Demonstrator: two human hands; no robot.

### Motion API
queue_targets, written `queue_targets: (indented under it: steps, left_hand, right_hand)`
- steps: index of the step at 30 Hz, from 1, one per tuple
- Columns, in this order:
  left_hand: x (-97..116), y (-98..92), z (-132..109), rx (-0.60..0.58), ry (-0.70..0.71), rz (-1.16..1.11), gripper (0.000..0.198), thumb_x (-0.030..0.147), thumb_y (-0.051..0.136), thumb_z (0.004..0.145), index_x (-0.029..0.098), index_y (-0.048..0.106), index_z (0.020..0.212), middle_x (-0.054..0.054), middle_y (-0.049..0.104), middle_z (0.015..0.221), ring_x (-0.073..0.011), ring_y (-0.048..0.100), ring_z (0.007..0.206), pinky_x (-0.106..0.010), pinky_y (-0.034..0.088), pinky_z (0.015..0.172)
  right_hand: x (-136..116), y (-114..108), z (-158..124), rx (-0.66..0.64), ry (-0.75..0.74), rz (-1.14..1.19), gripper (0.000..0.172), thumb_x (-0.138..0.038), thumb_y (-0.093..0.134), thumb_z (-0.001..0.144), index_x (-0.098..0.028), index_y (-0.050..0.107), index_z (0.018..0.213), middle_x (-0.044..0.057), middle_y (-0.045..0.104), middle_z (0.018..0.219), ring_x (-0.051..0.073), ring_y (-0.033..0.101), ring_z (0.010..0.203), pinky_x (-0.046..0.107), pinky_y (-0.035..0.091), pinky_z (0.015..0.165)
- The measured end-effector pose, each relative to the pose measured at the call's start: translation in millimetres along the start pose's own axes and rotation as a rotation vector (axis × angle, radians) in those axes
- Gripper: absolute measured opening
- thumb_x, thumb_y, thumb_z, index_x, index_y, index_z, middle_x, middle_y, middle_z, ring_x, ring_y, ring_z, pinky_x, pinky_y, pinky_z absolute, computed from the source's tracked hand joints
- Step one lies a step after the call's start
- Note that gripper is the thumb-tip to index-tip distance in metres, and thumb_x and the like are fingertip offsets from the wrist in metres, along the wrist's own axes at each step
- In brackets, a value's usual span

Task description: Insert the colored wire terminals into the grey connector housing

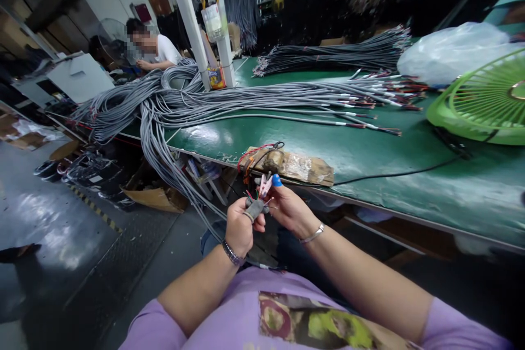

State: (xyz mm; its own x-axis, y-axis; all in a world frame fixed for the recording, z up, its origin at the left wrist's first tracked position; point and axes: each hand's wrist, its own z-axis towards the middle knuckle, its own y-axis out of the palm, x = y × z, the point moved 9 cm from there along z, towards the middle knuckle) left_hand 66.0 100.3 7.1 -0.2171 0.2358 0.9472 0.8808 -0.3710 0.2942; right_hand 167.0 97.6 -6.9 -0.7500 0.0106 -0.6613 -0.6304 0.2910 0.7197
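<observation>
Grey cables [246, 101] are spread along the green table [369, 158], while below its edge one cable end [255, 209] is clamped in the left hand [240, 227] so its wires can be pinched by the right hand [287, 208].

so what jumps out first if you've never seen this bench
A great sprawl of grey cables spills across the green table and off its left edge. At the near edge, the left hand grips a cable end while the right hand works its coloured wires. A green fan lies far right.

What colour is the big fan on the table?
The fan is bright green, seen in the head view.
</observation>
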Motion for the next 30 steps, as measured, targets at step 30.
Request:
queue_targets:
  steps: [30]
  left_hand:
    - [2, -6.7, -3, 0.069, 0.046, 0.042, 0.029, 0.042, 0.068, 0.068, 0.015, 0.056, 0.065, 0.003, 0.055, 0.047, -0.0055, 0.045, 0.038, -0.015, 0.035, 0.036]
  right_hand:
    - [-4, 7, -11, -0.058, 0.029, -0.039, 0.032, -0.047, 0.074, 0.066, -0.017, 0.063, 0.073, -0.002, 0.057, 0.061, 0.01, 0.048, 0.056, 0.024, 0.039, 0.055]
